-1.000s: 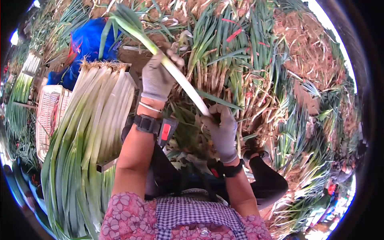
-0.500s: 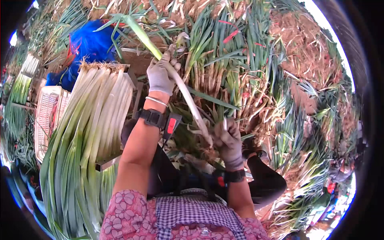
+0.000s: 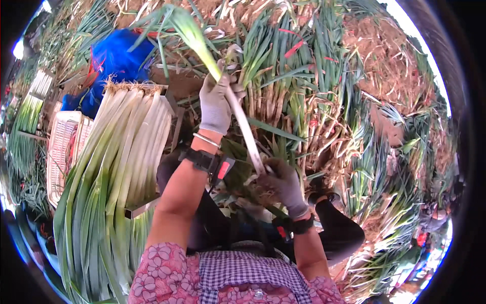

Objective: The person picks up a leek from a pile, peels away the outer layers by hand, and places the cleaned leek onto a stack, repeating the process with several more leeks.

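A long green onion slants across the middle, its green top up and left and its root end down and right. My gloved left hand is wrapped round the stalk where white turns to green. At the lower end my gloved right hand has its fingers closed against the root end; the fingers are partly smeared, and anything else in them is hidden. Left of my left arm, a thick bundle of green onions lies in a metal frame, roots away from me and leaves hanging towards me.
A pale plastic basket stands left of the bundle, with a blue mesh heap beyond it. Piles of untrimmed green onions and red ties lie ahead and right. Peeled-off husks cover soil at the far right.
The green onion and my left hand have shifted slightly right. My right hand has moved onto the root end; the small white piece seen at its fingers before no longer shows.
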Demonstrator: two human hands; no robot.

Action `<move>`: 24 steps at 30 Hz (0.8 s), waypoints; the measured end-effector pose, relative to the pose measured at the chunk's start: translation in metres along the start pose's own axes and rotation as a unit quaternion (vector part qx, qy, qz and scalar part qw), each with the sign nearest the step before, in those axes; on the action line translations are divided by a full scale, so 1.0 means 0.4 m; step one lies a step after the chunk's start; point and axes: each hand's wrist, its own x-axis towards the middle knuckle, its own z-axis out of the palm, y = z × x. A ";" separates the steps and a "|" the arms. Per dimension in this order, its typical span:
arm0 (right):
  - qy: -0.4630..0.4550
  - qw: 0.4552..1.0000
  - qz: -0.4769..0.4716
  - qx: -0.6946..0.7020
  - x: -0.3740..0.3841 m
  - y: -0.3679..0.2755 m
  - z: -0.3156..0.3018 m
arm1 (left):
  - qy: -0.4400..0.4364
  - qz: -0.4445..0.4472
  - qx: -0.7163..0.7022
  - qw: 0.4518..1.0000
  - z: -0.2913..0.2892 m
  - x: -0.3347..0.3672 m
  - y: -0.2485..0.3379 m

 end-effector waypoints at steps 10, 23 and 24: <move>0.131 0.967 -0.157 -0.149 0.044 -0.015 0.044 | 0.003 -0.017 -0.077 0.997 -0.029 0.011 -0.003; 0.171 0.915 -0.257 -0.261 0.040 0.043 0.121 | 0.061 0.017 -0.034 0.997 -0.035 0.025 0.023; 0.107 0.969 -0.218 -0.052 0.028 0.061 0.111 | 0.063 0.019 -0.035 0.997 -0.044 0.035 0.023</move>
